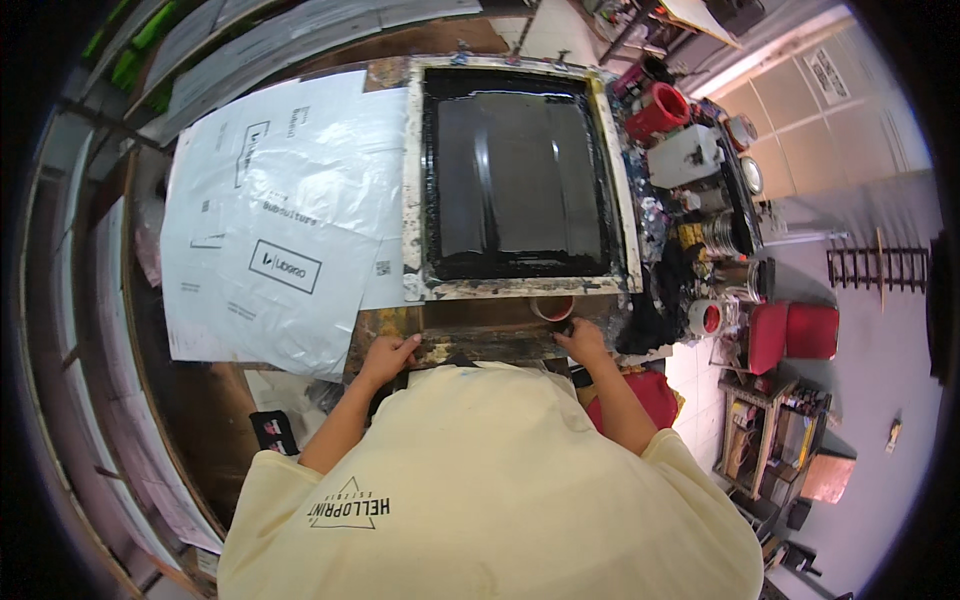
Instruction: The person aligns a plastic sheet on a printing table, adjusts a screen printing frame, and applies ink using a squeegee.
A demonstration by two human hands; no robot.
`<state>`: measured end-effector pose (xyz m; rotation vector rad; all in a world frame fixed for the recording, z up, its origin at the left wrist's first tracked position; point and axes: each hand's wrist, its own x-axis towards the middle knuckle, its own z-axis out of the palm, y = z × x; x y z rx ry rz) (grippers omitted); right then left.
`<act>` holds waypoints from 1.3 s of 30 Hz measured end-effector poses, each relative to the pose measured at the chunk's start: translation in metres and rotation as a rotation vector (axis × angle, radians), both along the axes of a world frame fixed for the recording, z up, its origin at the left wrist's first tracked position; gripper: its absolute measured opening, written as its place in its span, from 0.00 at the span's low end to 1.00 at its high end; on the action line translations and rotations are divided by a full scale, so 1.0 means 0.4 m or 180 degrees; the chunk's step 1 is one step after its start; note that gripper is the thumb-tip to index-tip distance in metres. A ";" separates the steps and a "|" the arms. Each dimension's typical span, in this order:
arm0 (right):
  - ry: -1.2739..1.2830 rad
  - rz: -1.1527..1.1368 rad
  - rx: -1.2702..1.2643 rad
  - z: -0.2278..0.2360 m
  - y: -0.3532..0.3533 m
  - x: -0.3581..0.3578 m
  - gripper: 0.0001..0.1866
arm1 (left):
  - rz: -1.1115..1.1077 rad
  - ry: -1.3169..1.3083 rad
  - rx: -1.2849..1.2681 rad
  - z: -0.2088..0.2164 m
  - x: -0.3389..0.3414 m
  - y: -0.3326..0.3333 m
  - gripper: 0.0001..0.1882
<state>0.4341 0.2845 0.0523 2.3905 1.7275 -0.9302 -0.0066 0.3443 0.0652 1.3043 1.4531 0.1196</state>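
Both of my hands are at the stained front edge of a wooden table (470, 347). My left hand (390, 357) is closed on that edge, its thumb pointing inward and its other fingers mostly hidden. Farther right, my right hand (584, 341) grips the same edge, with its fingertips near a small round container (552, 307). Just beyond my hands lies a screen-printing frame (525, 291) with pale, ink-stained sides. Glossy black ink borders its dark mesh (515, 180).
White printed plastic sheets (310, 215) cover the table's left side. Ink pots, a red container (658, 112) and a white jug (685, 157) crowd the right, beside a black cloth (668, 295). Racks (130, 400) stand left; a red chair (785, 332) is at right.
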 end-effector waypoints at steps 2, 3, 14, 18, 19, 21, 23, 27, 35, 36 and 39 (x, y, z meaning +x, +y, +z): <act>0.0037 0.0039 0.0108 0.012 0.003 -0.018 0.26 | -0.0035 0.0040 -0.0046 0.005 -0.002 0.004 0.37; 0.0017 0.0033 0.0168 0.026 0.006 -0.021 0.25 | -0.0003 0.0092 -0.0046 0.010 0.001 0.002 0.37; 0.0332 -0.0304 0.0433 0.045 -0.037 -0.006 0.18 | 0.0065 0.0100 -0.0421 0.015 0.027 0.037 0.36; 0.0491 -0.0304 0.0953 0.014 -0.061 0.008 0.13 | -0.0075 0.0088 -0.0416 0.032 0.034 0.047 0.37; 0.0520 -0.0290 0.0914 0.011 -0.061 0.012 0.14 | -0.0060 0.0106 -0.0447 0.024 0.030 0.046 0.37; 0.0543 -0.0253 0.0922 -0.009 -0.066 0.021 0.14 | -0.0037 0.0180 -0.0479 0.024 0.032 0.047 0.37; 0.0534 -0.0186 0.1015 -0.033 -0.066 0.026 0.15 | 0.0000 0.0290 -0.0479 0.025 0.033 0.046 0.38; 0.0753 -0.0248 0.1058 -0.045 -0.069 0.031 0.17 | 0.0035 0.0292 -0.0459 0.004 0.022 0.040 0.38; 0.0854 -0.0269 0.0802 0.000 -0.056 0.034 0.17 | 0.0084 0.0276 -0.0415 0.003 0.031 0.038 0.39; 0.0837 -0.0276 0.0714 0.010 -0.054 0.033 0.17 | 0.0051 0.0270 -0.0409 0.008 0.033 0.038 0.39; 0.0796 -0.0292 0.0625 0.011 -0.055 0.033 0.18 | -0.0024 0.0275 -0.0401 0.034 0.041 0.041 0.39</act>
